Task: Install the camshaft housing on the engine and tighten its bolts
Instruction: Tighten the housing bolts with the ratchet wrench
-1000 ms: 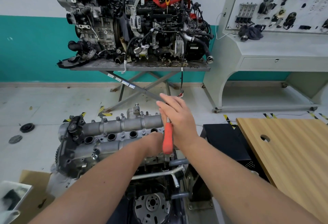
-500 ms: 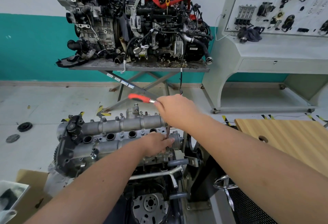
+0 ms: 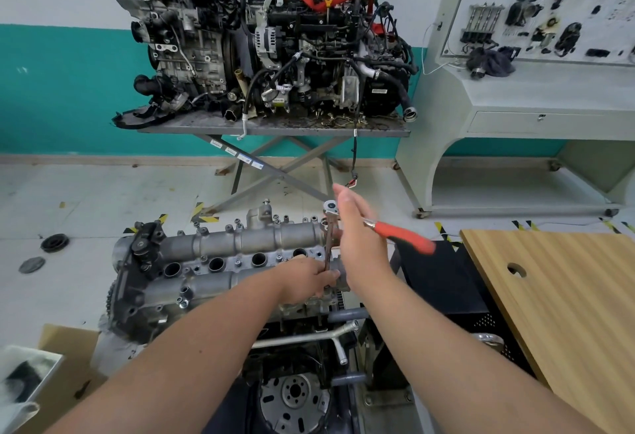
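Currently, left hand (image 3: 309, 279) is pinching the extension bar (image 3: 328, 255) at the camshaft housing (image 3: 240, 244), right hand (image 3: 357, 238) is pushing the ratchet (image 3: 395, 232) open-fingered, likely risking slipping off.

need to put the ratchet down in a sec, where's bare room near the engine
Free: the wooden tabletop to the right, bare around its round hole, and the black box top between it and the engine. Crowded: the camshaft housing, studded with bolts and holding both hands, and the far grey table under two engines.

Grey camshaft housing (image 3: 240, 255) seated atop engine (image 3: 144, 303) (bolts (image 3: 237, 222) upright).
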The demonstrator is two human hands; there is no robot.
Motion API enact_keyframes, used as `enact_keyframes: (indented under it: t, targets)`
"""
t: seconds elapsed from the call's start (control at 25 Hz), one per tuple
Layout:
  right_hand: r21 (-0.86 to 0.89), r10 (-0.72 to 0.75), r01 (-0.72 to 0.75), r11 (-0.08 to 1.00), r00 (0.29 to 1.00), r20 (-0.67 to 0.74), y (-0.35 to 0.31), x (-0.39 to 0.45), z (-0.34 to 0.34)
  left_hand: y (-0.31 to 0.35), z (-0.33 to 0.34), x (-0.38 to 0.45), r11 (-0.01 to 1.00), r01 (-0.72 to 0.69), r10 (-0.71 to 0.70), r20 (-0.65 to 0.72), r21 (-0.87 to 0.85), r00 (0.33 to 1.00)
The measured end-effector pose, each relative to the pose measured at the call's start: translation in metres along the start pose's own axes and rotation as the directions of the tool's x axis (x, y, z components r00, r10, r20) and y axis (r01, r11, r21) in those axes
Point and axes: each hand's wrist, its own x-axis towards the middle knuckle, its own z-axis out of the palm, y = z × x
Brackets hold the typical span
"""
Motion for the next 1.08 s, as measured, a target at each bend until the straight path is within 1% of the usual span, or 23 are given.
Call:
enact_keyframes:
  t: [0.04, 0.08, 0.12, 0.16, 0.2, 0.24, 0.28, 0.32, 0.36, 0.44, 0.48, 0.56, 0.6, 0.64, 0.68, 0.72, 0.76, 0.8, 0.84, 0.88, 0.92, 1.0, 1.08]
  targets:
    - [-0.210, -0.208, 0.212, 0.955, 0.977, 0.037, 0.003, -0.003, -0.002, -0.002, 0.000, 0.001, 1.000, -0.002, 0.002, 0.006, 0.010, 1.000]
    - [-0.383, -0.437, 0.446, 0.809, 0.892, 0.115, 0.007, 0.000, -0.005, -0.003, 0.001, 0.000, 0.999, -0.015, 0.015, -0.001, 0.030, 1.000]
    - [-0.505, -0.604, 0.634, 0.586, 0.757, 0.249, 0.009, 0.005, -0.006, -0.003, 0.002, 0.001, 1.000, -0.028, 0.028, -0.016, 0.011, 0.999]
    - [-0.580, -0.668, 0.731, 0.361, 0.636, 0.386, 0.008, 0.010, -0.006, -0.005, 0.003, 0.001, 0.997, -0.054, 0.051, -0.048, -0.056, 0.998]
    - [-0.623, -0.647, 0.758, 0.195, 0.577, 0.499, 0.006, 0.014, -0.005, -0.004, 0.004, 0.000, 0.983, -0.083, 0.066, -0.109, -0.162, 0.992]
    - [-0.658, -0.584, 0.747, 0.090, 0.575, 0.573, 0.001, 0.016, -0.002, -0.003, 0.004, -0.002, 0.976, -0.096, 0.072, -0.127, -0.195, 0.989]
    - [-0.684, -0.513, 0.729, 0.006, 0.589, 0.624, -0.005, 0.016, 0.000, -0.002, 0.004, -0.003, 0.985, -0.097, 0.080, -0.121, -0.143, 0.989]
    - [-0.693, -0.443, 0.719, -0.055, 0.604, 0.663, -0.010, 0.016, 0.000, -0.002, 0.004, -0.002, 0.995, -0.093, 0.090, -0.077, -0.036, 0.993]
    - [-0.694, -0.373, 0.714, -0.093, 0.621, 0.689, -0.015, 0.016, -0.001, -0.003, 0.004, -0.001, 0.997, -0.068, 0.070, -0.040, 0.030, 0.997]
    - [-0.650, -0.246, 0.747, -0.137, 0.610, 0.753, -0.023, 0.016, -0.007, -0.003, 0.003, 0.001, 0.998, -0.046, 0.047, -0.024, 0.050, 0.999]
    - [-0.638, -0.213, 0.756, -0.146, 0.606, 0.767, -0.028, 0.017, -0.009, -0.003, 0.002, 0.001, 0.999, -0.025, 0.026, -0.023, 0.030, 0.999]
    - [-0.683, -0.204, 0.712, -0.163, 0.653, 0.730, -0.034, 0.024, -0.008, -0.002, 0.002, 0.002, 1.000, 0.012, -0.012, -0.009, -0.018, 1.000]
    - [-0.740, -0.199, 0.659, -0.134, 0.714, 0.671, -0.038, 0.027, -0.004, 0.000, 0.002, 0.001, 1.000, 0.017, -0.017, -0.007, -0.017, 1.000]
    - [-0.811, -0.163, 0.583, -0.053, 0.796, 0.583, -0.041, 0.031, 0.002, 0.001, 0.002, 0.001, 1.000, 0.023, -0.023, -0.005, -0.016, 1.000]
    - [-0.874, -0.080, 0.469, 0.130, 0.883, 0.462, -0.043, 0.034, 0.006, 0.001, 0.001, -0.001, 1.000, 0.027, -0.027, -0.010, -0.015, 1.000]
    - [-0.863, 0.048, 0.281, 0.420, 0.943, 0.330, -0.045, 0.037, 0.010, 0.000, 0.002, -0.001, 0.999, 0.030, -0.030, -0.019, -0.014, 0.999]
    - [-0.700, 0.219, 0.002, 0.714, 0.949, 0.227, -0.046, 0.039, 0.012, 0.000, 0.002, -0.001, 1.000, 0.028, -0.029, -0.034, -0.013, 0.999]
    - [-0.409, 0.396, -0.295, 0.864, 0.899, 0.189, -0.048, 0.037, 0.013, 0.000, 0.002, -0.001, 1.000, 0.025, -0.025, -0.045, -0.010, 0.999]
    - [-0.103, 0.505, -0.494, 0.863, 0.838, 0.206, -0.048, 0.034, 0.011, -0.001, 0.003, -0.001, 1.000, 0.016, -0.016, -0.053, -0.001, 0.998]
    - [0.125, 0.540, -0.572, 0.810, 0.813, 0.220, -0.046, 0.031, 0.008, -0.001, 0.003, -0.001, 1.000, 0.012, -0.012, -0.050, 0.000, 0.999]
    - [0.281, 0.544, -0.585, 0.761, 0.811, 0.217, -0.041, 0.028, 0.005, -0.001, 0.004, -0.001, 1.000, 0.004, -0.004, -0.047, -0.007, 0.999]
    - [0.425, 0.483, -0.506, 0.750, 0.859, 0.171, -0.028, 0.024, 0.001, -0.001, 0.003, -0.001, 1.000, -0.006, 0.005, -0.047, -0.017, 0.999]
    - [0.346, 0.359, -0.362, 0.865, 0.930, 0.077, -0.015, 0.018, -0.002, -0.003, 0.004, 0.000, 1.000, -0.006, 0.005, -0.050, -0.020, 0.999]
